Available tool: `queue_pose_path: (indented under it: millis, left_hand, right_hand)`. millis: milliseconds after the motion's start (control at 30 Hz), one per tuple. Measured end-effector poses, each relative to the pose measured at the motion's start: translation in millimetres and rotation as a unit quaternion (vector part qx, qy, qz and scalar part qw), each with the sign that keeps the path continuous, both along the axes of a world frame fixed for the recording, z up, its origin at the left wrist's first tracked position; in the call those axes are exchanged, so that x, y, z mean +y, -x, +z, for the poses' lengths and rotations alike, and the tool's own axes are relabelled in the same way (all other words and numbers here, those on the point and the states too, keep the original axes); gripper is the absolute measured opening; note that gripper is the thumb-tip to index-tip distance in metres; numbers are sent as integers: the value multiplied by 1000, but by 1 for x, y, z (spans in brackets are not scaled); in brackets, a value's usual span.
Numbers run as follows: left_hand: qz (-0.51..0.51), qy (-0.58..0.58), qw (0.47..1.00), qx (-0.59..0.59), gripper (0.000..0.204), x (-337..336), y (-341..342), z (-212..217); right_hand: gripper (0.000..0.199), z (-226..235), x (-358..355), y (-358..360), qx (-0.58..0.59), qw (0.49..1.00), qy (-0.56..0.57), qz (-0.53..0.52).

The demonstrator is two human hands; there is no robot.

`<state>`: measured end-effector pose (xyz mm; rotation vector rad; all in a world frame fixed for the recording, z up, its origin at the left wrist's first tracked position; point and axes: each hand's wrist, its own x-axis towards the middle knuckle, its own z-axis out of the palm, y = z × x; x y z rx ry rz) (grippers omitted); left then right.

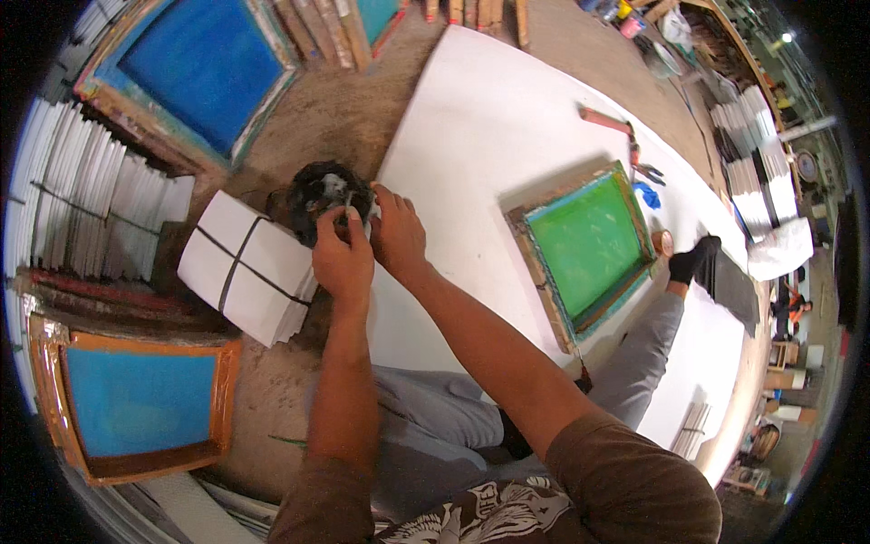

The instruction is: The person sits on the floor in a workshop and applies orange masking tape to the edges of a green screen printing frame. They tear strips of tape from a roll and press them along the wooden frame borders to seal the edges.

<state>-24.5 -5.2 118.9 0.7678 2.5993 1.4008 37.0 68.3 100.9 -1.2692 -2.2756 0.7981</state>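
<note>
A dark, round, roll-like bundle (306, 204) with a pale patch near its centre is in front of me, just past a stack of white sheets. My left hand (343, 258) is closed against its near side, thumb and fingertips pinched together. On the bundle's right side, my right hand (399, 231) presses with curled fingers. What exactly lies between the fingertips is too small to make out. The white stack (245, 267), tied crosswise with black straps, lies to the left of my hands, its far right corner close to the bundle.
A large white sheet (471, 136) spreads to the right, bearing a green screen frame (594, 249), a red-handled hammer (605, 120), pliers (648, 172) and a tape roll (663, 242). Blue screen frames (204, 72) and orange-edged ones (227, 399) flank the left, beside stacked white sheets (100, 190). My outstretched leg (648, 344) crosses the sheet.
</note>
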Motion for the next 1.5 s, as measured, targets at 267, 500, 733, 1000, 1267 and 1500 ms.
queue_pose_path:
  millis: [267,500,733,1000,1267,1500]
  left_hand:
    - [-441,212,867,-96,40,3,-66,-23]
    - [-551,261,792,-35,42,-3,-107,-62]
    - [-552,271,787,45,34,-10,-158,-47]
    - [-623,122,667,390,63,42,-257,-30]
    - [-639,168,639,393,67,59,-294,-41]
    - [-606,170,675,384,61,3,-286,-54]
  right_hand:
    - [45,-31,-79,-224,-162,986,36,12]
    - [62,-37,-143,-351,-246,961,38,118]
    - [48,-28,-134,-372,-235,959,78,137]
    - [36,-18,-96,-493,-220,969,71,-90]
    - [40,-48,-94,-539,-245,937,104,-226]
    - [50,-47,-75,-555,-195,936,114,-270]
